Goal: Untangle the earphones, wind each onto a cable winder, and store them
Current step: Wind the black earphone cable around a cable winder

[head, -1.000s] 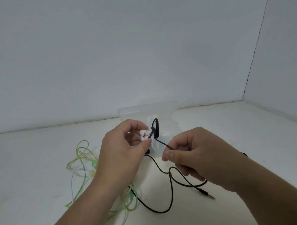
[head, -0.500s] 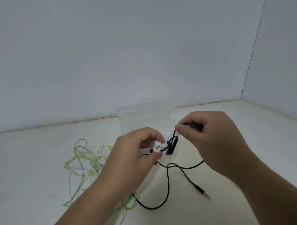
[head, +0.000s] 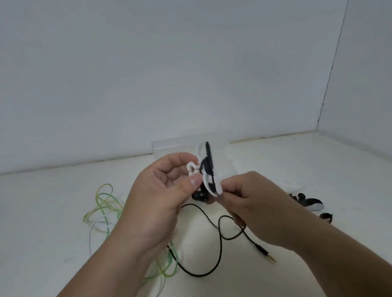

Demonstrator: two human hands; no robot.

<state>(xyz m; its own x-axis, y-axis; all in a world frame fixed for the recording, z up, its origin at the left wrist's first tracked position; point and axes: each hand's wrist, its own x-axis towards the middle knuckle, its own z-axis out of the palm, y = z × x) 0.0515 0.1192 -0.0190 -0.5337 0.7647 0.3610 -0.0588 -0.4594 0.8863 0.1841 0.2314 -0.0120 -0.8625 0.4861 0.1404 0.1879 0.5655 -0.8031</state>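
The white plastic cable winder [head: 216, 185] was held up above the counter [head: 37, 220], with several turns of the thin black earphone cable [head: 219, 225] already round it. The left hand [head: 161, 194] gripped a small white tab on the winder's left side between thumb and fingers. The right hand [head: 257, 204], fingers curled, pinched the cable at the winder's lower edge. 1 black earbud [head: 200, 196] hung just below the winder.

The unwound length trailed below the winder in loose loops on the counter, ending at the gold-tipped jack plug [head: 266, 253] to the lower right. The tangled green and yellow earphones [head: 103, 202] lay to the winder's lower left, and the black cable ran just beside them, perhaps across them.

That seemed the main risk: pulling in slack could snag the green strands and drag them along. Slack tension could also let the turns slip off the rim. A clear plastic box [head: 166, 147] stood behind the winder; a second black-and-white wound winder [head: 312, 205] lay to its right.
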